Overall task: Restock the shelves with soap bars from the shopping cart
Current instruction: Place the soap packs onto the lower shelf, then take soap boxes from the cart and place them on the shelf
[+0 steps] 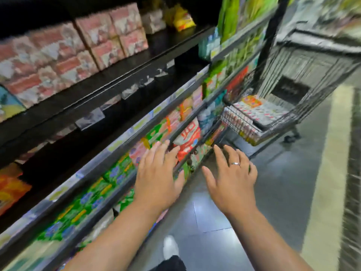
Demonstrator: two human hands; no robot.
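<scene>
Both empty, fingers spread: left hand (pixel 158 178), right hand (pixel 232 180), well short of shopping cart (pixel 273 114); blurred soap bars (pixel 254 112) risk a fumbled pick

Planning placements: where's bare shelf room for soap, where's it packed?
Free: shelf board right of the pink boxes, in front of the yellow packet. The tier below is too dark to judge. Crowded: lower shelves near the left hand and right hand, crammed with green packs; cart bottom full of boxes.
</scene>
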